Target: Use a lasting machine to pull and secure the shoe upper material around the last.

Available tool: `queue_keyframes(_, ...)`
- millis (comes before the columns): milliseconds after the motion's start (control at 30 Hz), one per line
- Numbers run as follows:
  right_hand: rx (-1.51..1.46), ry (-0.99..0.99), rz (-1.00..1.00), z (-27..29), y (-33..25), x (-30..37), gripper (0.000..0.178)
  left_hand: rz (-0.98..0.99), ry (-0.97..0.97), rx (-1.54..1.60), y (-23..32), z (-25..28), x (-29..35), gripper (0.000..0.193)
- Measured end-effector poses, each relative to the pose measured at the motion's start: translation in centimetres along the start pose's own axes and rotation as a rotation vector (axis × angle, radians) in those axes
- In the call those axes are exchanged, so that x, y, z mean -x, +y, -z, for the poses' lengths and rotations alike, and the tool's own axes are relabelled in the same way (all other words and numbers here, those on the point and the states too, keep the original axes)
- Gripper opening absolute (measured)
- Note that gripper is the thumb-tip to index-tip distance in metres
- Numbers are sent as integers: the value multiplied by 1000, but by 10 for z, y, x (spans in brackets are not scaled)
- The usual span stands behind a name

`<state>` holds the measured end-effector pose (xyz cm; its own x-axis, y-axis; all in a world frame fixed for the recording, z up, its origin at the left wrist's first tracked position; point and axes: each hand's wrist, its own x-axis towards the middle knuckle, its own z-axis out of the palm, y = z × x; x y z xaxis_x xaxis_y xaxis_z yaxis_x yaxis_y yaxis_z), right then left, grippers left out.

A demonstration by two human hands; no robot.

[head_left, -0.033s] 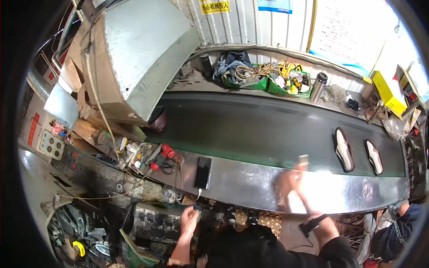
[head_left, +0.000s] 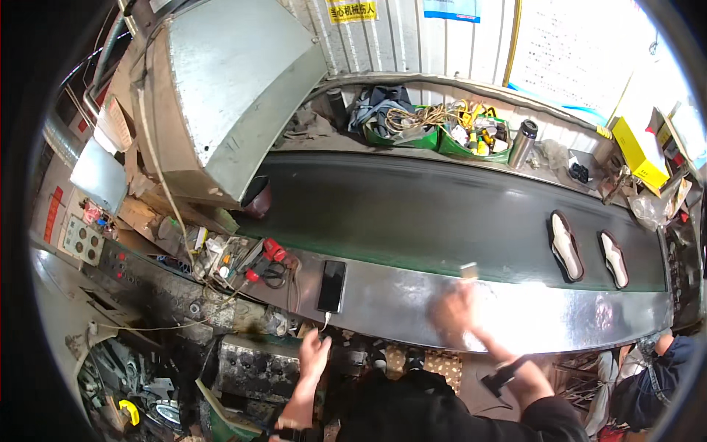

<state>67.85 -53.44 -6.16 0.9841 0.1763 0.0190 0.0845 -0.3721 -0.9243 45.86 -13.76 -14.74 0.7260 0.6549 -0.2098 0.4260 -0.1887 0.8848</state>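
Note:
My right hand (head_left: 458, 308), smeared by motion, is over the shiny metal ledge (head_left: 383, 295) in front of a dark conveyor belt (head_left: 398, 214). From its fingers a small brush-like tool with a pale flat tip (head_left: 469, 270) points toward the belt; its exact kind is blurred. A black strap (head_left: 508, 376) circles that wrist. My left hand (head_left: 314, 355) hovers off the ledge's front edge, below the phone, fingers loosely bent and apart, with nothing seen in it. Two shoe pieces, a left one (head_left: 565, 247) and a right one (head_left: 614, 259), white with dark brown rims, lie on the belt's right end.
A plugged-in phone (head_left: 331, 286) and a red power tool (head_left: 274, 252) lie along the ledge. A grey metal hood (head_left: 236, 81) covers the belt's left end. Behind the belt stand green baskets (head_left: 479, 151) and a steel flask (head_left: 523, 144). Another person (head_left: 666, 376) is at far right.
My right hand has swept left along the ledge with the brush-like tool. My left hand's fingers have parted slightly. The shoe pieces show no clear movement.

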Motion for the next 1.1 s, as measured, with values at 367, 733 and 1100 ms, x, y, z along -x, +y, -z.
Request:
queue_keyframes(367, 48, -314, -17, -45, 55, 55, 68, -217, -60, -572, 83, -75, -146, 99)
queue_keyframes(733, -44, -124, -366, -115, -15, -91, 76, -429, 208, -620, 141, 7, -491, 78)
queue_keyframes(1100, -783, -126, -746, -237, -33, -204, 119, -232, -775, -472, 228, -22, -553, 26)
